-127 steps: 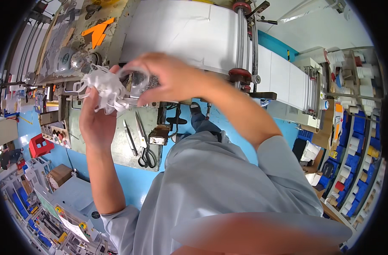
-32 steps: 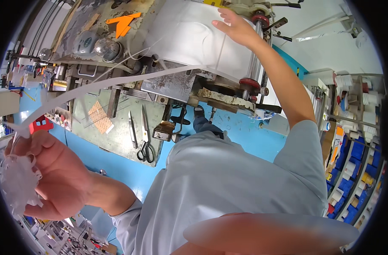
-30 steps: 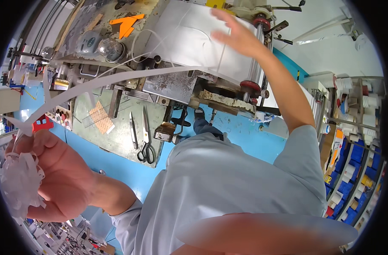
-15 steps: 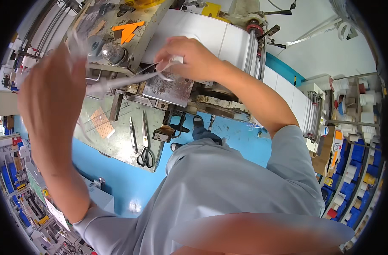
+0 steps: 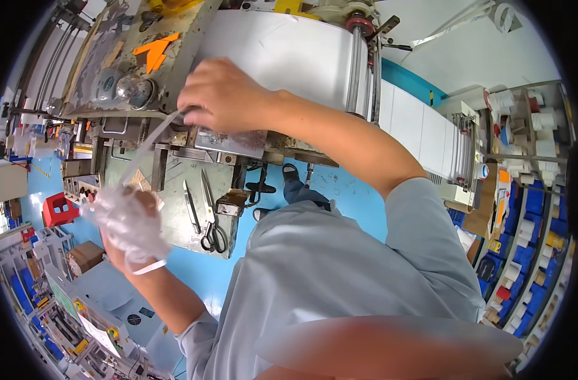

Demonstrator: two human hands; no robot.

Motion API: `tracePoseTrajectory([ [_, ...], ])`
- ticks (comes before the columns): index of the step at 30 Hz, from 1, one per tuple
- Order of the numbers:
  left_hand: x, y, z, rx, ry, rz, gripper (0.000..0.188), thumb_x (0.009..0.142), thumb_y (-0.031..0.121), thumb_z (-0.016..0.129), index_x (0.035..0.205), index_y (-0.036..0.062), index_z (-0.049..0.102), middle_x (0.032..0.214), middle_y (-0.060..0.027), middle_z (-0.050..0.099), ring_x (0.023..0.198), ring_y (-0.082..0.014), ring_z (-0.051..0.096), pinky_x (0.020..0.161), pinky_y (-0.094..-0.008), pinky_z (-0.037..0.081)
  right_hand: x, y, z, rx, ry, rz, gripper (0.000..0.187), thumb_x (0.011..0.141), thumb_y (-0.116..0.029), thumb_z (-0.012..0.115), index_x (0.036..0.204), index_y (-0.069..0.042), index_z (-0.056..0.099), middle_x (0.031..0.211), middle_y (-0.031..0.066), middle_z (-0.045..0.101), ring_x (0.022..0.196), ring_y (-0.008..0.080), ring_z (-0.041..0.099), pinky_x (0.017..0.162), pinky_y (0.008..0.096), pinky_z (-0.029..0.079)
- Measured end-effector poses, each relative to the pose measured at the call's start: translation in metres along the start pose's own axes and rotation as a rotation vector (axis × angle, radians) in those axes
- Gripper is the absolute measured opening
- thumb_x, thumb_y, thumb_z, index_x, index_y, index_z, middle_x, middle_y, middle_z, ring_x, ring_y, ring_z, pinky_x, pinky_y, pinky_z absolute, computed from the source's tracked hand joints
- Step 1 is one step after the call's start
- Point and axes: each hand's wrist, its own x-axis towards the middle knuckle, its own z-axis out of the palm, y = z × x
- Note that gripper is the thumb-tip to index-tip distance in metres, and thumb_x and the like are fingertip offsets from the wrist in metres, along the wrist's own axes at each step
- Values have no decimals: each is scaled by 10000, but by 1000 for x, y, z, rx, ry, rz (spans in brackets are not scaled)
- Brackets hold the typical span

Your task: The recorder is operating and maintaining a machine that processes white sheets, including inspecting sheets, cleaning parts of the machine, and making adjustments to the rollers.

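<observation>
A tangled bundle of translucent white strip [image 5: 125, 221] is gathered over my left hand [image 5: 148, 201], at the lower left beside the metal table. Its fingers curl into the bundle, mostly hidden and blurred. From there one length of strip runs up, fairly straight, to my right hand [image 5: 222, 95]. That hand is closed on the strip, fingertips bent down, above the machine's edge next to a worn metal plate [image 5: 228, 142]. A loop of strip hangs around my left wrist.
Black-handled scissors [image 5: 211, 229] and a slim cutter [image 5: 191, 206] lie on the metal table [image 5: 175, 225]. Orange pieces [image 5: 153, 53] and a round metal knob [image 5: 134, 90] are on the machine. White sheet material [image 5: 279, 54] runs under a roller [image 5: 354, 73]. Shelves [image 5: 523, 158] stand right.
My left hand has swung down and now carries a gathered bundle of strip. My right hand has shifted left, still on the strip, and the view has moved slightly.
</observation>
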Motion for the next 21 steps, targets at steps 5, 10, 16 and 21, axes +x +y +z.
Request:
tracePoseTrajectory([
  [5, -27, 84, 24, -1138, 463, -411, 432, 846, 300, 595, 1187, 46, 520, 939, -92, 530, 789, -207, 479, 768, -339, 379, -13, -30, 12, 125, -208, -23, 89, 748, -208, 701, 778, -143, 647, 803, 0, 607, 854, 213, 562, 784, 373, 440],
  [10, -20, 33, 22, -1122, -74, 194, 590, 702, 408, 760, 1152, 85, 557, 966, -47, 471, 773, -154, 408, 702, -303, 283, -13, -21, 1, 164, -198, 212, 277, 781, -237, 718, 1015, -109, 643, 978, 49, 614, 950, 254, 559, 895, 389, 429],
  [16, -12, 76, 25, -1225, -227, 325, 520, 739, 361, 728, 1159, 93, 579, 1015, -41, 471, 854, -154, 450, 699, -299, 264, -28, 87, -87, 584, -43, 550, 481, 830, -236, 690, 1265, -94, 539, 1236, 113, 573, 1090, 261, 566, 989, 398, 431],
  [21, -3, 78, 18, -1242, -328, 364, 527, 722, 328, 742, 1158, 84, 574, 1017, -39, 471, 832, -154, 436, 702, -305, 263, -97, 197, -112, -244, -323, 600, 471, 839, -214, 657, 1255, -43, 516, 1176, 162, 597, 1060, 293, 586, 913, 364, 462],
])
